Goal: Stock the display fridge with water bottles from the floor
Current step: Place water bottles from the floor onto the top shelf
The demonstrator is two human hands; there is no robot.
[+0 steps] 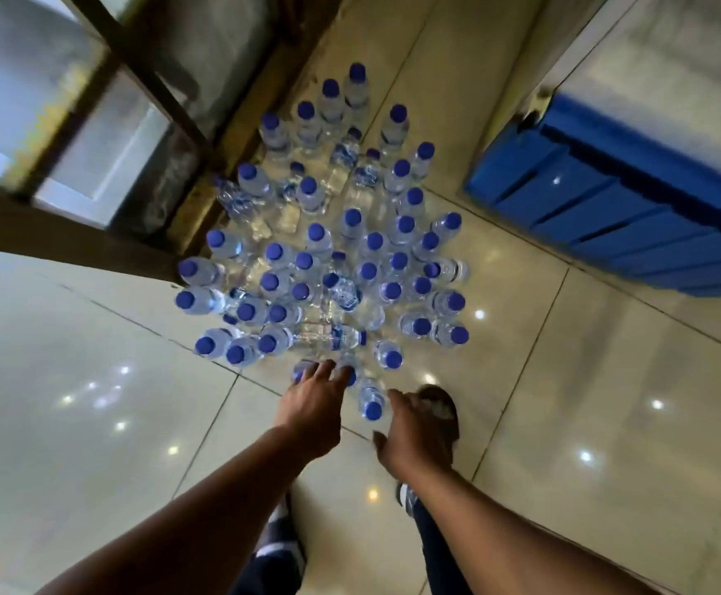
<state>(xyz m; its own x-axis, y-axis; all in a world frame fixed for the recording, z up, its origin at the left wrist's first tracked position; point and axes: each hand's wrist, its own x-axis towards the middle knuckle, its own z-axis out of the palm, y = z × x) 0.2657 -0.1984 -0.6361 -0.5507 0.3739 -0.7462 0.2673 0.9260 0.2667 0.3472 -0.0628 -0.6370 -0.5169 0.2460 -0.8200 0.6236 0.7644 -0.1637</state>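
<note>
I am bent over the water bottles (320,268), which stand in a loose crowd on the tiled floor (92,358). They start just beyond my feet and run far toward the dark window frame (105,135) on the left. Most stand upright, blue caps up, so I can take each from above by the neck. A few in the middle lie on their sides, one lying bottle (341,337) among them, and those will need a different grip. My left hand (313,407) is wide, its fingers spread over the caps of two near bottles, the left one (300,372) and the right one (352,375). I reach that way so I can perhaps gather both at once, and it holds nothing yet. My right hand (412,431) is also open, fingers loosely curved, just beside the nearest bottle (371,401), which leans toward me, and it is empty too. My sandalled foot (442,405) sits close behind that hand, so I should lift straight up and avoid knocking the neighbouring bottles. The blue louvred base (607,216) to the far right is, I judge, the bottom of the fridge, placed near enough that I can carry a handful across in one turn. Nearly the whole job looks to be ahead of me.
</note>
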